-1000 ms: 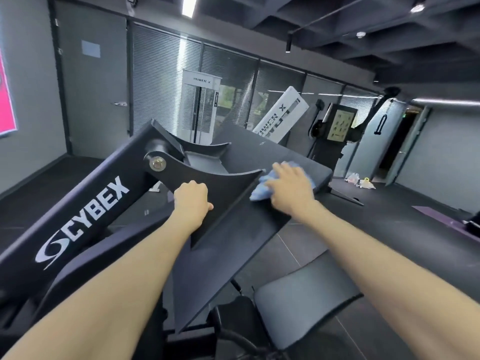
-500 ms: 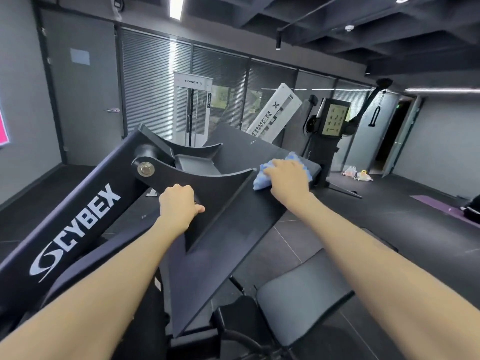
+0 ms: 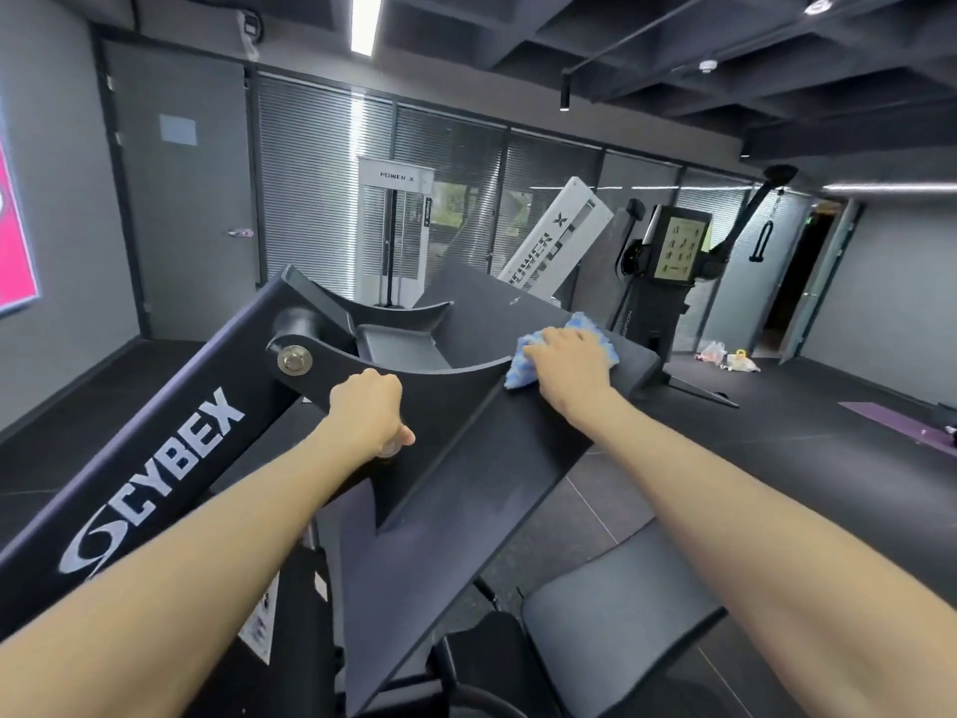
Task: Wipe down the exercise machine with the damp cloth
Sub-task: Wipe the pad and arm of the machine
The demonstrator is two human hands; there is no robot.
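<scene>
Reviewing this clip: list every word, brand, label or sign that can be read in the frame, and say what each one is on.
"CYBEX", with a swirl logo: black frame arm of the machine being wiped.
"POWER X": header of the white cable tower.
"POWER X": leaning white panel; lower letters partly hidden.
Exercise chart on the black machine: too small to read.
Sticker low on the frame: blurred.
Pink poster: cut off, unreadable.
</scene>
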